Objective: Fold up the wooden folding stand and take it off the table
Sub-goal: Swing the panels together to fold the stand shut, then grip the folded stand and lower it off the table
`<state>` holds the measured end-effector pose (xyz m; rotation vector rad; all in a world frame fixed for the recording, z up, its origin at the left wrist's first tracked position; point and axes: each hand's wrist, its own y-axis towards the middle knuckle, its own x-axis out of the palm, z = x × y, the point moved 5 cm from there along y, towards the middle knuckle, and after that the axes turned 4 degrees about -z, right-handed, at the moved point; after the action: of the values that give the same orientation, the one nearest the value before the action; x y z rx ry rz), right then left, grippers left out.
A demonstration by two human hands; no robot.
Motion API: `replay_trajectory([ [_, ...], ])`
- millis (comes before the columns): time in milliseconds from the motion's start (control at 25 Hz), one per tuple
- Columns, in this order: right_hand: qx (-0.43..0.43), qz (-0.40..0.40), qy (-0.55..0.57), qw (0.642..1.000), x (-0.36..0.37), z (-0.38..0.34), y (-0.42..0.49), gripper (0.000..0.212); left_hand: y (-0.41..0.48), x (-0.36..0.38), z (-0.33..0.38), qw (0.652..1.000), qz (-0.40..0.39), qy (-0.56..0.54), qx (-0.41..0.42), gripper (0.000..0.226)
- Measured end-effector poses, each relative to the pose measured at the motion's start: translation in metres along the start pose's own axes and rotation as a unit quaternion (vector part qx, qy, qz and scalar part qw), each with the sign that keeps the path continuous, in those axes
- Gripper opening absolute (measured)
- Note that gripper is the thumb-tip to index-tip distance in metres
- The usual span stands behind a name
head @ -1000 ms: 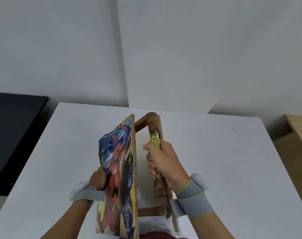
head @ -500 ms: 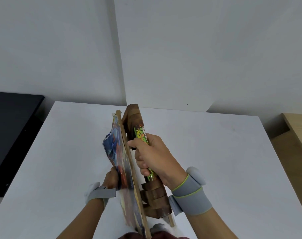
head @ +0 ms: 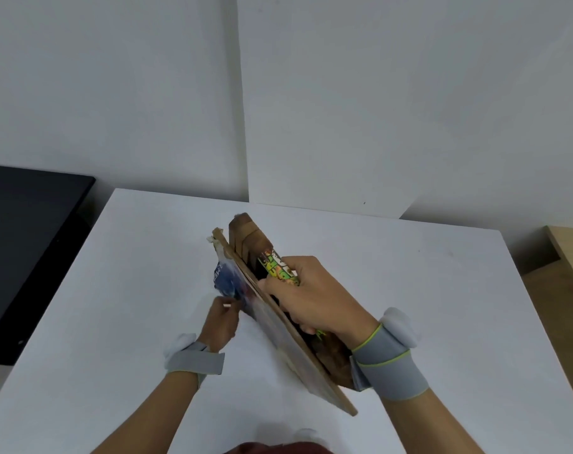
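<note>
The wooden folding stand (head: 246, 239) is folded flat, its dark legs lying against its thin top board, which carries a blue sticker on its left face. It is held edge-on and tilted over the middle of the white table (head: 442, 306). My right hand (head: 314, 294) is wrapped around the legs and board, over a green patterned strip. My left hand (head: 221, 319) sits low on the left, fingertips against the sticker face near the board's lower edge. Both wrists wear grey bands.
A black surface (head: 26, 224) stands off the table's left edge. A light wooden piece of furniture (head: 570, 253) is at the right. White walls rise behind the table's far edge.
The legs have closed against the board, so the stand went from partly spread to flat. It has tilted so its top points far left, and my left hand slid lower.
</note>
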<state>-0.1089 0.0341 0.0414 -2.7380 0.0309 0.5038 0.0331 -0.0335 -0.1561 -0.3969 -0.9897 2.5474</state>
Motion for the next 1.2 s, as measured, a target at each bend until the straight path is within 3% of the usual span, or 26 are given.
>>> replay_trajectory([
  [160,0.019,-0.069,-0.065,0.995,-0.019,0.011,-0.001,0.03,-0.03,-0.038,0.064,0.953,0.138,0.14,0.231,0.016],
  [280,0.021,-0.128,-0.128,0.983,-0.027,0.013,-0.004,0.029,-0.077,-0.046,0.111,0.891,0.127,0.247,0.36,0.042],
  [400,0.002,-0.125,-0.188,0.974,-0.032,0.01,-0.005,0.019,-0.131,-0.02,0.144,0.787,0.048,0.382,0.482,0.054],
  [480,0.0,-0.105,-0.227,0.968,-0.036,0.008,-0.004,0.013,-0.156,0.012,0.157,0.694,0.024,0.485,0.532,0.049],
  [560,0.012,-0.078,-0.297,0.952,-0.039,0.009,-0.004,0.023,-0.161,0.045,0.166,0.626,0.008,0.568,0.535,0.037],
  [640,0.003,-0.018,-0.392,0.92,-0.043,0.008,-0.008,0.022,-0.152,0.067,0.172,0.605,0.004,0.619,0.501,0.032],
  [800,-0.006,0.073,-0.481,0.874,-0.057,0.023,-0.029,0.025,-0.143,0.099,0.173,0.569,-0.02,0.662,0.487,0.015],
  [920,0.042,0.114,-0.508,0.853,-0.061,0.041,-0.04,0.03,-0.134,0.113,0.169,0.563,-0.035,0.684,0.463,0.042],
  [1000,0.047,0.131,-0.534,0.834,-0.057,0.045,-0.04,0.03,-0.129,0.116,0.17,0.551,-0.037,0.702,0.45,0.043],
  [1200,0.055,0.167,-0.556,0.812,-0.062,0.045,-0.032,0.023,-0.121,0.119,0.175,0.57,-0.048,0.699,0.43,0.033],
])
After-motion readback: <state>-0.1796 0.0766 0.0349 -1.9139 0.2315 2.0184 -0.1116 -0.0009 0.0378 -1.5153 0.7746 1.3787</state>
